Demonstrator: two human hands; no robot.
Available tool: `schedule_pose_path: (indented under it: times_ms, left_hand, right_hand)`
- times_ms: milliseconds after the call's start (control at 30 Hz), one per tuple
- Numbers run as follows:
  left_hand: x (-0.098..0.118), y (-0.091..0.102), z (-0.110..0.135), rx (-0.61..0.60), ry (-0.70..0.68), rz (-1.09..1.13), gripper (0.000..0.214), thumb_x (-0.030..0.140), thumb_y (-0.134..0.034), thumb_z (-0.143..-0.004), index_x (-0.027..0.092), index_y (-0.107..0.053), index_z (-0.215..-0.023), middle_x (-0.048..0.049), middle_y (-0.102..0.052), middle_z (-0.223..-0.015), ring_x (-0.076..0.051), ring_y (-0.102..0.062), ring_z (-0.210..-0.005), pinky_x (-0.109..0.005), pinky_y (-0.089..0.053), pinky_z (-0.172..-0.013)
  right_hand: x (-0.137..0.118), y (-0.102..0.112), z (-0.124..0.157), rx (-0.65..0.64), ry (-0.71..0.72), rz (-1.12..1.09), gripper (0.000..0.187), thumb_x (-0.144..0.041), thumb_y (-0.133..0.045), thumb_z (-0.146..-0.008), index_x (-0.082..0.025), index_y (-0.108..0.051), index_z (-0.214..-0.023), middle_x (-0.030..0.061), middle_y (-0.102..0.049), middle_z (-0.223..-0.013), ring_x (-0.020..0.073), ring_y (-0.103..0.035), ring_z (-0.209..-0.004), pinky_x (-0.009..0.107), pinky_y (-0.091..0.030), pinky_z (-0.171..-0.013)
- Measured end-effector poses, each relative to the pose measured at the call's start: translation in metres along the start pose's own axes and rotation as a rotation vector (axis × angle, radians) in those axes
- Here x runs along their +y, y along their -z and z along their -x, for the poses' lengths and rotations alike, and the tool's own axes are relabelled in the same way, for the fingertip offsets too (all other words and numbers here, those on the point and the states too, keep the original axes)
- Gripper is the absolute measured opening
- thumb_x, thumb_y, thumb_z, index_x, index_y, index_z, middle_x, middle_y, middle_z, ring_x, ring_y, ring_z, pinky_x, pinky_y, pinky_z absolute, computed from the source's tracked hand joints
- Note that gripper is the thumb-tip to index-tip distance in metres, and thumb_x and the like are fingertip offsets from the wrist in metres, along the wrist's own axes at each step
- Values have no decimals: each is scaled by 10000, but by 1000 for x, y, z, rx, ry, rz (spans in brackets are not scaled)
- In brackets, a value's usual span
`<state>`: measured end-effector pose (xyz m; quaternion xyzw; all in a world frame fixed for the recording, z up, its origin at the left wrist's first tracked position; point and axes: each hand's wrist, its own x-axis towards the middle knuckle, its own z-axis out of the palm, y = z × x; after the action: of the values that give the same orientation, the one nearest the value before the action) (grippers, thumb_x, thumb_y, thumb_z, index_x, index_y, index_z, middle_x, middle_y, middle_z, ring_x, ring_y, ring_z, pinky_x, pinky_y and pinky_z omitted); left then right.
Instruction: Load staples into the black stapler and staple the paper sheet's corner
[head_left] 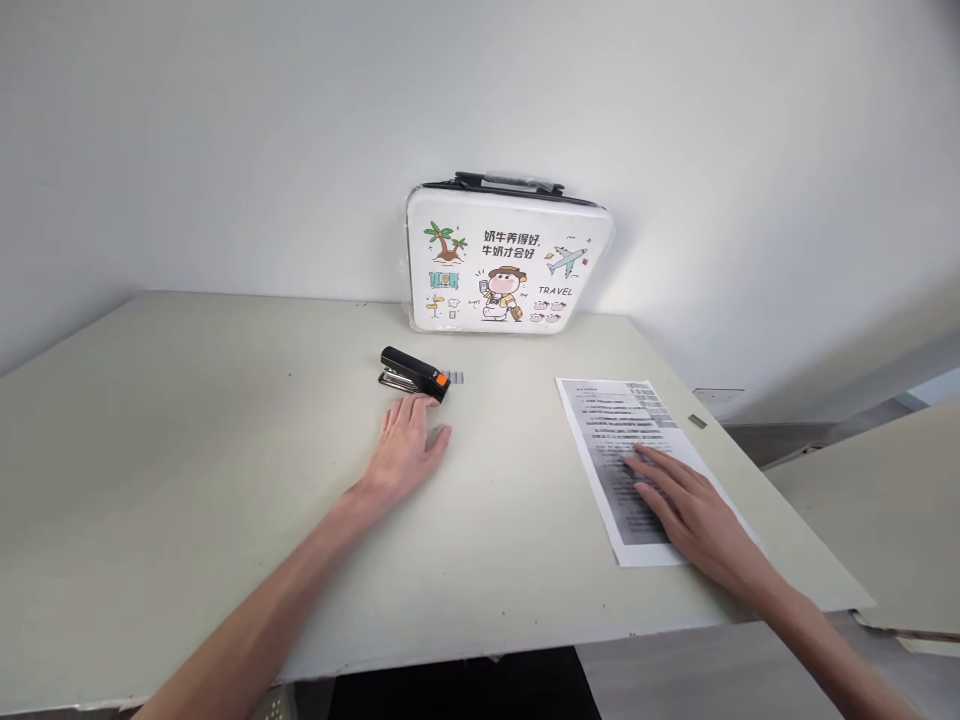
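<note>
My left hand (405, 445) lies on the table just in front of a black stapler (414, 372) with an orange button. Its fingertips reach the stapler's near edge, the thumb spread to the right; I cannot tell how firmly they touch. Partly behind the stapler's right end is a small grey strip, apparently staples (457, 377). On the right, my right hand (690, 505) rests flat with fingers apart on a printed sheet of paper (592, 450), covering part of its text. Another small grey staple strip (697, 421) lies right of the sheet.
A white case (517, 265) with cartoon travel pictures and a black handle stands upright against the wall at the table's back. The pale table (225, 450) ends at a front edge and a slanting right edge. Another pale surface (892, 500) stands at the far right.
</note>
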<state>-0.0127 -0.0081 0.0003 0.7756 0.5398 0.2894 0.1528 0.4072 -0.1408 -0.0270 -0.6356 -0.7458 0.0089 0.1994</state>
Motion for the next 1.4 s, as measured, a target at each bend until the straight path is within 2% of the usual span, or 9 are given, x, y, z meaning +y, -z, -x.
schedule_pose_path:
  times_ms: [233,467,600,700,800,900,1000,1167,1400]
  left_hand:
    - [-15,10,-10,-70,25,94,372,369,-516,-987,207,-553,-1319,-158,-624,-1396,-354,-532,-1372,-539,-381,-1183]
    - [-26,33,-11,-85,83,320,432,593,-522,-1009,245,-652,-1229,-93,-713,-1322,-290,-658,-1235,-401,-515,-1033]
    - [-41,47,2,-84,-11,160,549,659,-624,-945,235,-662,-1292,-107,-685,-1363,-321,-600,-1319,-443,-434,-1160]
    - [-59,59,14,-88,-91,51,588,648,-649,-934,219,-639,-1336,-125,-660,-1400,-333,-551,-1371,-478,-361,-1226]
    - [-75,69,23,-47,-60,-13,579,645,-621,-952,233,-626,-1359,-128,-634,-1444,-348,-493,-1430,-515,-322,-1248]
    - [-85,73,26,-9,-26,-60,594,660,-619,-945,233,-631,-1357,-135,-606,-1476,-360,-440,-1476,-539,-296,-1259]
    - [-88,72,24,15,-60,-58,577,657,-580,-969,224,-633,-1347,-139,-621,-1450,-354,-471,-1447,-525,-299,-1257]
    - [-89,74,24,71,-54,-88,544,651,-554,-982,229,-627,-1316,-127,-690,-1342,-368,-554,-1353,-564,-348,-1221]
    - [-80,76,17,180,-100,-142,407,564,-524,-1019,240,-636,-1240,-101,-723,-1257,-326,-626,-1260,-512,-488,-1106]
  right_hand:
    - [-83,-5,11,-18,185,-76,447,-426,-529,-1070,-423,-583,-1513,35,-581,-1572,365,-582,-1398,601,-574,-1065]
    - [-177,-22,-7,-61,345,-277,439,-388,-543,-1069,-405,-593,-1504,102,-642,-1448,384,-597,-1312,639,-576,-1011]
    - [-229,-37,-17,-114,316,-382,407,-408,-485,-1092,-335,-649,-1456,126,-618,-1461,364,-577,-1315,631,-550,-1057]
    - [-247,-37,-21,-181,318,-562,407,-417,-493,-1093,-374,-617,-1478,70,-598,-1507,312,-558,-1387,557,-550,-1114]
    - [-234,-27,-30,-212,314,-714,372,-410,-513,-1084,-393,-637,-1434,43,-594,-1514,267,-591,-1380,481,-576,-1101]
    - [-195,-20,-51,-161,277,-720,290,-369,-511,-1077,-322,-717,-1276,76,-655,-1409,261,-645,-1307,475,-568,-1089]
    - [-146,-21,-80,-131,163,-689,276,-417,-518,-1063,-281,-735,-1167,94,-707,-1321,258,-694,-1193,404,-618,-899]
    - [-77,-33,-115,-21,-134,-772,370,-566,-571,-991,-236,-724,-1058,98,-784,-1086,252,-754,-978,400,-582,-884]
    - [-56,-44,-118,22,-205,-866,437,-652,-599,-949,-241,-728,-1026,90,-786,-1050,243,-746,-901,393,-565,-873]
